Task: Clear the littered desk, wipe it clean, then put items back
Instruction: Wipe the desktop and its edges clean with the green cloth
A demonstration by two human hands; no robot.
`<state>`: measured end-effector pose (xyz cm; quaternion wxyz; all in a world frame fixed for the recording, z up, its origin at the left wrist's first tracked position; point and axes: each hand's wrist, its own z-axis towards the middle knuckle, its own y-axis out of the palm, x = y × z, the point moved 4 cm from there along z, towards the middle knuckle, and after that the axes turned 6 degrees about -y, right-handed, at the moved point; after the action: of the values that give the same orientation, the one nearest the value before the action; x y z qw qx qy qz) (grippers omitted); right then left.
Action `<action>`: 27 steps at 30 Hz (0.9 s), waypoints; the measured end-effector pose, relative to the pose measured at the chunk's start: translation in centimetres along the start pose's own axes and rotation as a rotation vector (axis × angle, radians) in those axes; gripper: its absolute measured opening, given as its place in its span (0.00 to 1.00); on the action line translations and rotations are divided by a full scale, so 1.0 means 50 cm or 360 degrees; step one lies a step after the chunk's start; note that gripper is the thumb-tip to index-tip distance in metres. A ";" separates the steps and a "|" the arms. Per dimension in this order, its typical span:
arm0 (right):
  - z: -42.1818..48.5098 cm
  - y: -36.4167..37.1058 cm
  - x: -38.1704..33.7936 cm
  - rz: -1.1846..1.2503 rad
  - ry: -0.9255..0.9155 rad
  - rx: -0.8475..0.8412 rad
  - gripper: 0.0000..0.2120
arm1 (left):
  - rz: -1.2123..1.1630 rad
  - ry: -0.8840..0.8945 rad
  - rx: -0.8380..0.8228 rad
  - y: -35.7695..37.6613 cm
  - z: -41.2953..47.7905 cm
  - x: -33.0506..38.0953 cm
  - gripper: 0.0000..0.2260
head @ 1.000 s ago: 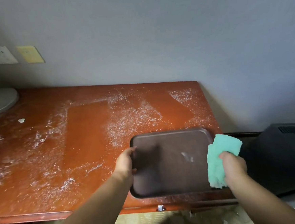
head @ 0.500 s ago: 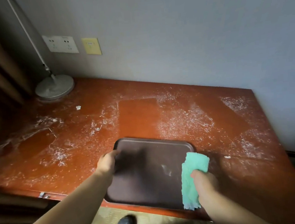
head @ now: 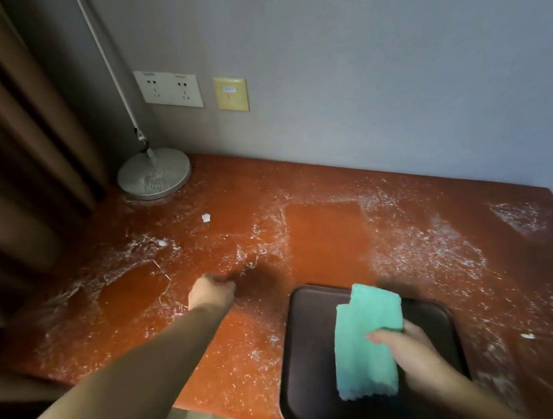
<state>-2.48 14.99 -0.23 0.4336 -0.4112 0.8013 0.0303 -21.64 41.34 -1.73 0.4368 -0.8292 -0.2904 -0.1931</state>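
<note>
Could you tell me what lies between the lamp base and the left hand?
In the head view, a small white scrap and white powdery residue on the desk.

The red-brown desk [head: 323, 232] is covered with streaks of white powder [head: 420, 251], with a few clean patches. One small white scrap [head: 206, 218] lies toward the back left, and another scrap [head: 527, 336] lies near the right side. A dark brown tray [head: 306, 355] lies flat at the front edge. Over it is a folded green cloth [head: 365, 344], held in the right hand [head: 408, 347].
</note>
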 end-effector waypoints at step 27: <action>0.049 0.067 0.049 -0.1366 -0.0287 0.0445 0.38 | 0.0430 0.0636 0.0283 -0.002 0.275 0.182 0.08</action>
<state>-3.80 16.65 -4.54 0.5261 -0.6392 0.5139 -0.2248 -13.89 55.76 -3.91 0.5785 -0.7643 -0.1007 -0.2667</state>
